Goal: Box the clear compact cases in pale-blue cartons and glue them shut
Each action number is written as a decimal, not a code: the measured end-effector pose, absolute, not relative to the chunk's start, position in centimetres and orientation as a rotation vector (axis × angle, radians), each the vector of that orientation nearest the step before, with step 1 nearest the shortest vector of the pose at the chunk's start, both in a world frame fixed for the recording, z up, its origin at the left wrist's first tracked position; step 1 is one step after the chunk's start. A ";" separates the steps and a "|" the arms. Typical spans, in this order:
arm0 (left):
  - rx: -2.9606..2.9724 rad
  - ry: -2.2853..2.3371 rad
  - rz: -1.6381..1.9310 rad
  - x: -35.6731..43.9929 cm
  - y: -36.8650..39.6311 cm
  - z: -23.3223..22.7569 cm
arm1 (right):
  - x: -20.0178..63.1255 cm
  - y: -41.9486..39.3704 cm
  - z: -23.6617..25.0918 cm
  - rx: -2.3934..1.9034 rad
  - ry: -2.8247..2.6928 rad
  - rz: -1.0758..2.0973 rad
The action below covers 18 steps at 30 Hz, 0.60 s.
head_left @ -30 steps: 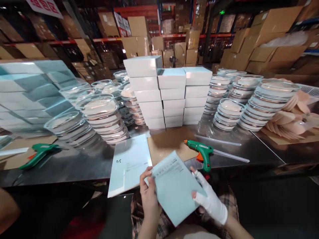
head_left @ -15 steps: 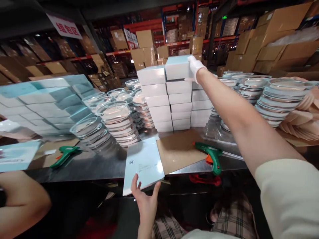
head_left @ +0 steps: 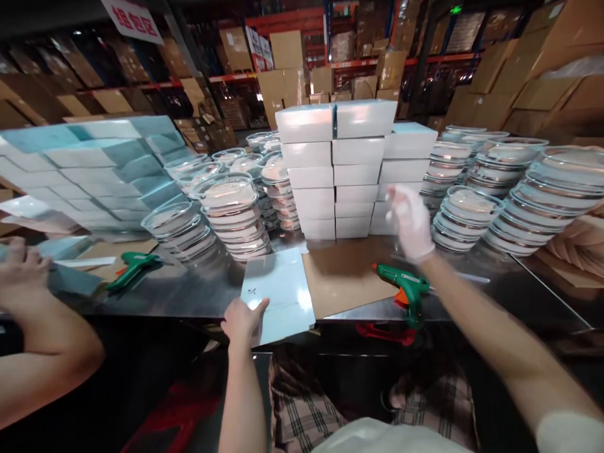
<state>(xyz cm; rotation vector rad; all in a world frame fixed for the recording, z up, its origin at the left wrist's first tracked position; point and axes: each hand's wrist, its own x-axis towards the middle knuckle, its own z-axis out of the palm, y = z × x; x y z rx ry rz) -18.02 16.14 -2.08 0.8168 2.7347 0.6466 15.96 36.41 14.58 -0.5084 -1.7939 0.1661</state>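
Note:
My left hand (head_left: 243, 319) grips the near left edge of a light blue flat carton (head_left: 282, 296), its thumb lying on top and its other fingers at the side. The carton hangs a little over the table's front edge. My right hand (head_left: 411, 221), in a white glove and slightly blurred, is in the air with nothing in it, fingers loosely apart. Behind it rises a stack of white and light blue boxes (head_left: 357, 151). Beneath it, a green glue gun (head_left: 404, 286) with an orange trigger rests by a brown cardboard sheet (head_left: 346, 277).
Piles of clear round lidded containers (head_left: 231, 214) flank the stack, with more containers (head_left: 542, 195) at right. On the left stand another box stack (head_left: 94, 176), a second green glue gun (head_left: 134, 269) and a co-worker's hand (head_left: 23, 274). The metal table's (head_left: 202, 299) front edge runs across.
My right hand has left the box at the top of the stack and come down toward the glue gun. My left hand has moved to the carton's left edge and closed on it.

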 end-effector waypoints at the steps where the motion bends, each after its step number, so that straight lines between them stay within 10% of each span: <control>1: 0.814 2.736 0.661 -18.0 15.7 -1.8 | 16.7 33.2 11.2 -0.496 -1.859 0.153; 6: 0.824 2.766 1.154 -14.2 11.0 -1.0 | 19.5 22.5 -0.3 -0.585 -2.017 0.184; 12: 1.578 2.140 1.109 -7.0 8.4 -2.4 | 18.4 22.9 2.4 -0.630 -2.169 0.046; 18: 1.755 1.801 0.883 -8.1 5.9 -4.6 | 20.2 22.3 -0.8 -0.914 -2.155 0.979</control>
